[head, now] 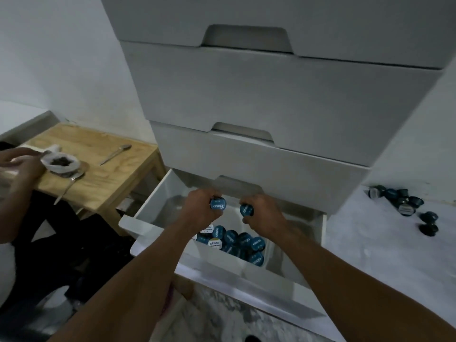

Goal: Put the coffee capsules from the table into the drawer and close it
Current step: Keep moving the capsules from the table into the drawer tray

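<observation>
While both arms reach over the open bottom drawer [158, 193] of a pale grey drawer unit [271, 95], the left hand [199, 211] has its grip curled around one blue coffee capsule [218, 203], foil lid facing the camera, and the right hand [265, 213] pinches a second capsule [246, 210] between thumb and fingertips. Both held capsules hang above the drawer's inside. Below them a heap of capsules [234, 241] lies against the drawer's near wall, blue lids mostly up. More dark capsules [404, 206] sit scattered on the white bench [370, 243] to the right, well apart from the drawer. At left, another person's hand [19, 164] rests by a small white bag [60, 162] on a wooden side table [103, 174], with two spoons [116, 154] lying near it.
</observation>
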Demonstrator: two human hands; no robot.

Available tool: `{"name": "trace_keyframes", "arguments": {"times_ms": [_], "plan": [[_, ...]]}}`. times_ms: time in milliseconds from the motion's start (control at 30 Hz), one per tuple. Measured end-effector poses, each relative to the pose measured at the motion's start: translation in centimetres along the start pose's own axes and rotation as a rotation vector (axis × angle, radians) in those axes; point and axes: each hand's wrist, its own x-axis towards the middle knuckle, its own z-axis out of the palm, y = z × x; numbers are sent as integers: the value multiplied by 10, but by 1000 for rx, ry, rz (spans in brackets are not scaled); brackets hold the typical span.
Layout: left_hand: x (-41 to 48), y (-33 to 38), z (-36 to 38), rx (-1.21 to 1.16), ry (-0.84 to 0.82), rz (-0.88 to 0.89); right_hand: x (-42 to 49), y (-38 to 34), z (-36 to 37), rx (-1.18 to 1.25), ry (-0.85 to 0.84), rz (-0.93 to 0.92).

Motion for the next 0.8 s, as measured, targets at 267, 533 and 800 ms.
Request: {"name": "trace_keyframes", "arguments": {"times_ms": [267, 533, 800], "plan": [[44, -63, -6, 18, -233, 131, 22, -15, 38, 77, 47, 213], [70, -108, -13, 9, -362, 294, 30, -50, 60, 31, 157, 326], [80, -113, 0, 13, -375, 340, 34, -53, 63, -51, 141, 394]]}}
